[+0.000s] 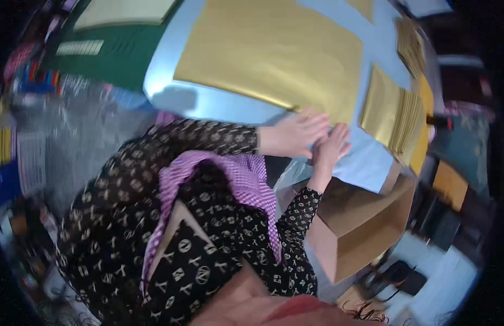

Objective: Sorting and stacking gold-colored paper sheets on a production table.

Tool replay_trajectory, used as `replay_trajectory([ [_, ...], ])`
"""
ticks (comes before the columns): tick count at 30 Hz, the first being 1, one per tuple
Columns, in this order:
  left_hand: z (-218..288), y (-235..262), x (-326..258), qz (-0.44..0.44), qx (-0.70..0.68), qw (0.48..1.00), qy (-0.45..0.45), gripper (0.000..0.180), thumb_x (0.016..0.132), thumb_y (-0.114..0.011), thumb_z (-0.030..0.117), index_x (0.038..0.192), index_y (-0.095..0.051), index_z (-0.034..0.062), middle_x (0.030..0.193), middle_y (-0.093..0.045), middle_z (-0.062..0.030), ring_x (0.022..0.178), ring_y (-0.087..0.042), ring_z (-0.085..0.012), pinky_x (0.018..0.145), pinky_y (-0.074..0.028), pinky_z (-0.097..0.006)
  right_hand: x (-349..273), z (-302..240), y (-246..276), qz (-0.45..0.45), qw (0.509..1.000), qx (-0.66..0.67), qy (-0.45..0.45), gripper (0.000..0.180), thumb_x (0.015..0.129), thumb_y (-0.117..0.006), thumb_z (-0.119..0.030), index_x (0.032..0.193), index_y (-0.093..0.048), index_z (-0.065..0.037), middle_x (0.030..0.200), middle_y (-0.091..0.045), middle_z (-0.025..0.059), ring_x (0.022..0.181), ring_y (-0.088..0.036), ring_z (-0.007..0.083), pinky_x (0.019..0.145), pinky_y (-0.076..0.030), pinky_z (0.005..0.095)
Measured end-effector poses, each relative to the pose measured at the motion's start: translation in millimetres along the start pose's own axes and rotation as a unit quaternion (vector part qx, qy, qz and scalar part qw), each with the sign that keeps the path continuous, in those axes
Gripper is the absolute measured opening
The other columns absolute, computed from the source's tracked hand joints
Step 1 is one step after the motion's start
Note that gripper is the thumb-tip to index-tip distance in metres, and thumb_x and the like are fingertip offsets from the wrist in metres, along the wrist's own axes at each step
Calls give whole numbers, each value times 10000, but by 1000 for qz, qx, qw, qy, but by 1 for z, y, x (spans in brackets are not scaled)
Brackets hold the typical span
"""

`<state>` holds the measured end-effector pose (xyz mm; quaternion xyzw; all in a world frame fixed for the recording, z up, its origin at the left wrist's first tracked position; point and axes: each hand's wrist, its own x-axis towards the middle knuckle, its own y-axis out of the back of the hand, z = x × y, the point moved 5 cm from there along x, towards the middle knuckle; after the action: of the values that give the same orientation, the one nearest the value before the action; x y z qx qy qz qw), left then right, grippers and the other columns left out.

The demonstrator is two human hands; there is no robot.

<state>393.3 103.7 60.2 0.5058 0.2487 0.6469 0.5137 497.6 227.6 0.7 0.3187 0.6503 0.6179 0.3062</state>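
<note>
While spread flat across the pale blue desk (219, 107), first entry: one gold sheet (273, 54), large and plain, running off past the top of the view, near edge toward the body, with a bright line along most of it. Left hand (296, 133): coming across from the left, fingers extended over the near edge, unclenched. Right hand (331, 148): just beside the left, touching it in this view, fingers likewise stretched toward the near right corner. Any pinch on the paper: cannot tell, owing to blur and overlap. To the right of the sheet: folded gold papers (407, 119), in a close row; farther off, a second gold bundle (409, 49). To the left: dark green mat (111, 65), with cream paper (124, 12) at the far end. Beside the desk's near right edge: open cardboard box (371, 244). Step in hand, by judgement: folding or smoothing along the near edge. Next move, by judgement: calling for even pressure there, with the corner lined up against slipping.
</note>
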Motion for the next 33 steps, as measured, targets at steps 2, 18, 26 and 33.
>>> replay_trajectory([
  [2, 5, -28, 11, 15, 37, 999, -4, 830, 742, -639, 555, 1293, -469, -42, 1409, -418, -189, 1361, -312, -321, 1111, -216, -502, 2, 7, -8, -30, 1000, -4, 3, 601, 982, -338, -403, 1451, -279, -32, 1537, -220, 149, 1436, -145, 303, 1133, -85, 522],
  [18, -24, 1, -41, -27, 116, 989, 85, 843, 759, -581, 603, 1285, -464, -45, 1384, -440, -182, 1339, -344, -290, 1104, -222, -485, -2, 18, -4, -11, 999, 10, -41, 650, 966, -304, -429, 1465, -244, -17, 1555, -185, 133, 1444, -119, 296, 1137, -73, 506],
  [26, -73, 68, -139, -54, 185, 956, 223, 799, 822, -545, 571, 1339, -434, -28, 1434, -399, -167, 1345, -350, -265, 1083, -222, -531, 3, 4, -1, -21, 999, 14, -21, 639, 972, -303, -422, 1462, -245, -16, 1557, -175, 137, 1446, -108, 302, 1136, -73, 508],
  [33, -101, 113, -205, -5, 231, 923, 308, 765, 814, -568, 547, 1332, -450, -3, 1448, -395, -135, 1346, -356, -250, 1089, -188, -537, -1, 10, 2, -20, 999, 6, -31, 638, 979, -301, -425, 1468, -235, -20, 1557, -171, 140, 1447, -104, 301, 1136, -69, 504],
])
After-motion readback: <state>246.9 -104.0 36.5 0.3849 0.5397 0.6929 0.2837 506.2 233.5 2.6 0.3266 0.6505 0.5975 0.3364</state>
